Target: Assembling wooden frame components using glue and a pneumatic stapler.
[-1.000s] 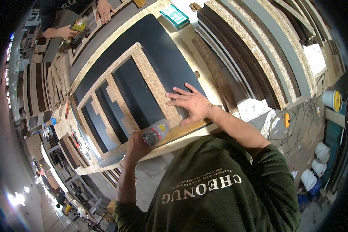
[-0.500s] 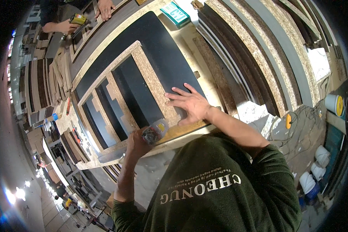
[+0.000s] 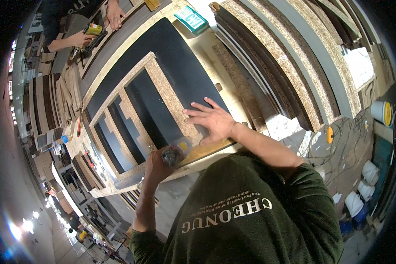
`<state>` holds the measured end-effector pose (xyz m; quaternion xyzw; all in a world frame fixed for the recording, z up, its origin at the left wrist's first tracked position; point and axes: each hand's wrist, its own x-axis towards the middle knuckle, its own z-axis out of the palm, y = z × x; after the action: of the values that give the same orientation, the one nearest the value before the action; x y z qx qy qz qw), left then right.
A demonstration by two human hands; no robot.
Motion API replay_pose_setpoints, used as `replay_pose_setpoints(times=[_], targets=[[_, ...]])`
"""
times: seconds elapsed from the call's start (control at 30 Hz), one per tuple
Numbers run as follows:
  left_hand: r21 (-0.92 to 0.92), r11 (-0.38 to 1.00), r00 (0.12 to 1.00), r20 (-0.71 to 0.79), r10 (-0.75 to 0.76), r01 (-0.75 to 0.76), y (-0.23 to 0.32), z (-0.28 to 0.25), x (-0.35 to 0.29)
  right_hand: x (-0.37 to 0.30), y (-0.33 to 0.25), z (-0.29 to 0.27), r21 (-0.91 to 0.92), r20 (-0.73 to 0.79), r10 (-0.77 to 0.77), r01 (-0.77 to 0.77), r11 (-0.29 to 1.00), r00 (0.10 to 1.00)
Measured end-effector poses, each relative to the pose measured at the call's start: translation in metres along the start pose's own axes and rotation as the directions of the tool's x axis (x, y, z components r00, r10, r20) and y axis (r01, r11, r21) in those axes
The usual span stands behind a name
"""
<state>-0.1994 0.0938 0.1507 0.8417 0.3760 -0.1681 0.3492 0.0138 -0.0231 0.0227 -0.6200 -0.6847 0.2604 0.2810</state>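
My left hand (image 3: 156,165) is closed around a nail gun (image 3: 174,155), seen from above, with a rounded dark cap and a pale part bearing a yellow patch. It is over the near rail of a chipboard frame (image 3: 165,88); its nose is hidden. My right hand (image 3: 213,123) lies flat with spread fingers on the frame's right near corner and the dark panel (image 3: 180,66) beneath. Stepped chipboard crosspieces (image 3: 134,114) divide the frame into several openings.
A green and white box (image 3: 191,20) sits at the workbench's (image 3: 209,57) far edge. Curved boards (image 3: 290,57) are stacked on the right. At the far left, a co-worker holds a yellow nail gun (image 3: 92,30). Cables (image 3: 339,145) and buckets (image 3: 354,203) are on the floor at right.
The view has shifted slightly. My left hand with the nail gun and my right hand keep nearly the same places on the frame. The co-worker's nail gun has shifted a little.
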Motion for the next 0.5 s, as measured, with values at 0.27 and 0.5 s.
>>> replay_pose_setpoints(times=[0.27, 0.5], targets=[[0.069, 0.997, 1.000, 0.001, 0.027, -0.027, 0.004, 0.006, 0.009, 0.000, 0.003, -0.005, 0.000, -0.001, 0.011, -0.011, 1.000, 1.000], [0.143, 0.990, 1.000, -0.025, 0.012, -0.008, -0.005, -0.004, -0.006, 0.008, 0.006, -0.011, 0.086, -0.026, 0.001, 0.001, 0.996, 1.000]])
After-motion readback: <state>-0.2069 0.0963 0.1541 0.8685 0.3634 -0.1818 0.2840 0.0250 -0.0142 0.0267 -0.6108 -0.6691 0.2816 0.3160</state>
